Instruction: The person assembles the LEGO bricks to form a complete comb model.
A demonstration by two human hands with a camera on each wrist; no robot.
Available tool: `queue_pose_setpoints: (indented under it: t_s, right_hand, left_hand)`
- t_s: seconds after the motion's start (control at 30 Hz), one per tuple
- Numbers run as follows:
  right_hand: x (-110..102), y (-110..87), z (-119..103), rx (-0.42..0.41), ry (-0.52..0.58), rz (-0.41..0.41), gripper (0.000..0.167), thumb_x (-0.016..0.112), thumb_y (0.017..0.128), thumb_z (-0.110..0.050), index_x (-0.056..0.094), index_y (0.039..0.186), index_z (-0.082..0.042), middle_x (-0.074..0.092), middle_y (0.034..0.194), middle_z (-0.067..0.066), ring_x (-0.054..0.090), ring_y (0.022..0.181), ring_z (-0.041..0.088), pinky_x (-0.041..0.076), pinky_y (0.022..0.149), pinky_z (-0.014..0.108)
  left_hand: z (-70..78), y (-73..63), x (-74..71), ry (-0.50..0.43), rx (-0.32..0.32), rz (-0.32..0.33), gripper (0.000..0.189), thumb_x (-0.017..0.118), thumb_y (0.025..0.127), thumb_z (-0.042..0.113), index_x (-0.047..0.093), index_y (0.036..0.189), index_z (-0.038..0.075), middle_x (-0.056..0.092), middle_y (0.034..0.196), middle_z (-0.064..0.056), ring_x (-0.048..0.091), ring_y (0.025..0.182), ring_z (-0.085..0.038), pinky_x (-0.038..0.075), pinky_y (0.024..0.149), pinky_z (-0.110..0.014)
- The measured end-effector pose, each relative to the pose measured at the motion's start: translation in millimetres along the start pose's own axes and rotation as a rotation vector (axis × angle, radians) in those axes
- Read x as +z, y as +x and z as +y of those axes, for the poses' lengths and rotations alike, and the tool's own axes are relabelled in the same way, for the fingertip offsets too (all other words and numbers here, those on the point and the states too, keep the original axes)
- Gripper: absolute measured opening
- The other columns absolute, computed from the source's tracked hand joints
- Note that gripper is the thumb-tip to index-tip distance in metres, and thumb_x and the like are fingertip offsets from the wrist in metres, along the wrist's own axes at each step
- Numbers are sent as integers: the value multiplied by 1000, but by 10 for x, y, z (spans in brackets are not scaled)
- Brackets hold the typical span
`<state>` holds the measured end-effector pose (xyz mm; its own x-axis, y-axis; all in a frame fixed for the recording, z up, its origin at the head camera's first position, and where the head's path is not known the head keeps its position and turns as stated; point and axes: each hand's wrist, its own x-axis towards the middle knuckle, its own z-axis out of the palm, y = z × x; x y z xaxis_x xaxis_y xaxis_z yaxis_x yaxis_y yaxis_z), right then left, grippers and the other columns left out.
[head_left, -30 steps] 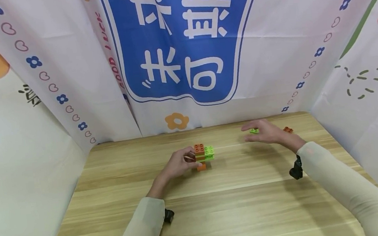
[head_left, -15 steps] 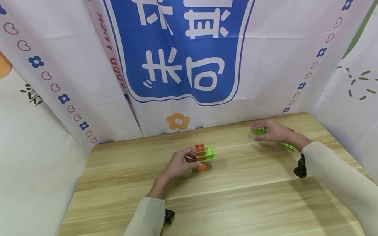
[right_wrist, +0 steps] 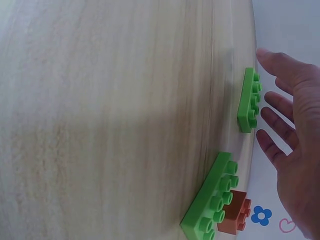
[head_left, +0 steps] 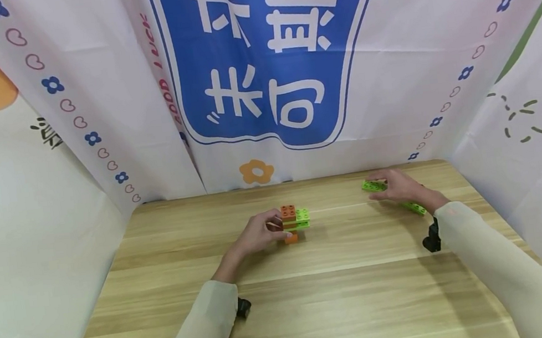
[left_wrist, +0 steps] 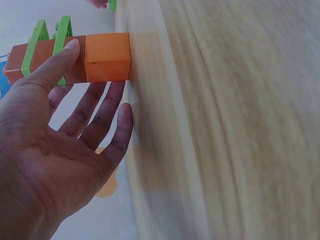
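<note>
While your left sleeve [head_left: 196, 333] reaches in with a small black wrist camera [head_left: 243, 307] under its cuff, your left hand [head_left: 257, 234] grips a brick tower [head_left: 289, 218] near the middle of the wood-grain surface [head_left: 278, 319]. You have your thumb on the near side and other fingers round the back, with the little finger loose below. The tower stands upright: a bright orange brick [left_wrist: 107, 57] at the bottom, then reddish-brown bricks alternating with two green plates that jut out toward your right.

Well to the right, near the printed cloth [head_left: 385, 117] at the back edge, a green studded plate [right_wrist: 248, 101] lies studs up between your right thumb and fingers. Your right hand [head_left: 397, 185] is partly spread over it and has hold of nothing; from these angles you can't be sure whether a fingertip touches it. Farther right, partly covered by your wrist in the head view, lies a longer green studded plate [right_wrist: 211, 199], with a reddish-brown brick [right_wrist: 234, 212] just beyond it, partly hidden.
</note>
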<state>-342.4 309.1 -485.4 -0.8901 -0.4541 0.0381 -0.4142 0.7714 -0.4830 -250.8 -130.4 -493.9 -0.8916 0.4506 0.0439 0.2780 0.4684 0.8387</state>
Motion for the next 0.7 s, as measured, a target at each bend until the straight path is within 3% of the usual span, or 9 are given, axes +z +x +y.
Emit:
queue_pose_setpoints:
  t_s: [0.47, 0.7]
  right_hand:
    - [82, 8, 102, -23, -31, 40, 62, 87, 90, -22, 64, 141, 3, 66, 139, 26, 63, 124, 43, 50, 103, 61]
    - [108, 4, 110, -42, -36, 57, 59, 88, 88, -18, 65, 139, 2, 66, 138, 25, 61, 128, 45, 49, 107, 62]
  left_hand:
    - [21, -9, -5, -11, 11, 2, 23, 85, 92, 11, 68, 109, 10, 73, 112, -8, 70, 104, -21, 61, 93, -36]
    - [15, -3, -7, -29, 12, -1, 23, 85, 91, 12, 69, 108, 10, 74, 110, -7, 70, 104, -20, 61, 93, -34]
